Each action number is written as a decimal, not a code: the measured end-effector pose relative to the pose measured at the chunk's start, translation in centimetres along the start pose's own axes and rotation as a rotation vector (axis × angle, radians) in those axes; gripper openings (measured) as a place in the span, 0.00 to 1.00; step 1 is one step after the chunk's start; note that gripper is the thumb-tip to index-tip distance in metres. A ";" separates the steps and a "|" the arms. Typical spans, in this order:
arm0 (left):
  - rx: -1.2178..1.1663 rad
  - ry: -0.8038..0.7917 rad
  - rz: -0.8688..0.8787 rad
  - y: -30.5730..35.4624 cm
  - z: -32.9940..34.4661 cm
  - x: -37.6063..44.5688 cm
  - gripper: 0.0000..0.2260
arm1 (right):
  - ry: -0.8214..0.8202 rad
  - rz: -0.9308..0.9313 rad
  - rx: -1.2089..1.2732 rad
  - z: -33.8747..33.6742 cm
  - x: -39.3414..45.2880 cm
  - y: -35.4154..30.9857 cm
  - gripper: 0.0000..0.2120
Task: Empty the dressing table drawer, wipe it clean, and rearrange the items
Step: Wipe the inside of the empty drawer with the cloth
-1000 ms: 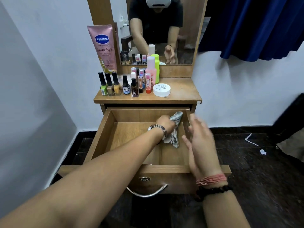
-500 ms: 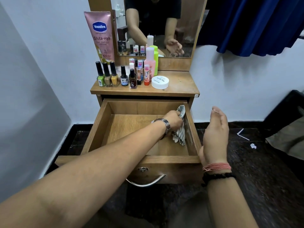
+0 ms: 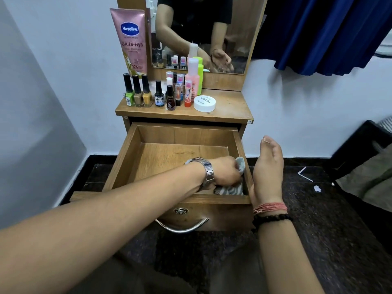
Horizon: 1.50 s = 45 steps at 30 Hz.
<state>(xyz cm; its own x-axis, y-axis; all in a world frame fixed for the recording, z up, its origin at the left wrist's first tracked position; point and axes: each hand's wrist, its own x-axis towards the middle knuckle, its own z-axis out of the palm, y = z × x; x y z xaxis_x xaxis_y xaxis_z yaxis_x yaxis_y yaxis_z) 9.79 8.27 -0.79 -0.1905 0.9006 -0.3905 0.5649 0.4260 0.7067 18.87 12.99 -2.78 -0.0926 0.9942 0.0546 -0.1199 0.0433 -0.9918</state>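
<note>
The wooden drawer (image 3: 169, 153) stands pulled out, its floor bare. My left hand (image 3: 224, 171), with a steel watch on the wrist, grips a grey striped cloth (image 3: 232, 189) in the drawer's front right corner, against the right wall. My right hand (image 3: 268, 168) hovers just outside the drawer's right side, fingers straight and together, holding nothing. On the tabletop (image 3: 229, 102) stand several nail polish bottles (image 3: 137, 92), lip balms, a pink bottle (image 3: 192, 76), a green bottle (image 3: 199, 70), a white round jar (image 3: 204, 103) and a tall pink Vaseline tube (image 3: 131, 39).
A mirror (image 3: 203, 32) rises behind the tabletop. A white wall is close on the left. A blue curtain (image 3: 322, 32) hangs at the upper right. A dark bag or chair (image 3: 364, 153) sits at the right. Paper scraps (image 3: 317, 188) lie on the dark floor.
My left hand has dragged the cloth from the back right of the drawer toward its front right corner. My right hand has moved out to the right of the drawer.
</note>
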 end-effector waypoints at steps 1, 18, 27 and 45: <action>0.009 -0.016 -0.002 -0.1 -0.5 -0.2 0.11 | 0.001 0.003 0.001 0.0 0.0 0.0 0.16; 0.620 -0.070 0.022 2.2 -0.1 1.3 0.16 | -0.026 0.052 0.010 -0.1 0.0 -0.1 0.15; -0.048 -0.161 -0.072 0.1 -3.6 -0.6 0.11 | -0.046 0.095 0.072 -0.2 -0.4 -0.6 0.11; 0.540 0.391 0.008 -1.8 -1.0 10.2 0.14 | -0.125 0.084 0.033 -0.3 0.0 0.0 0.17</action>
<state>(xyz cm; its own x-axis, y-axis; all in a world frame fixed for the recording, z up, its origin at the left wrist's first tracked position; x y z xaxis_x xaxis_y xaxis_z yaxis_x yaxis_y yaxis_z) 6.03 16.76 -5.45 -0.4039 0.9120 -0.0721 0.8710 0.4074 0.2747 19.14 12.98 -2.80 -0.2259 0.9741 -0.0126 -0.1392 -0.0450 -0.9892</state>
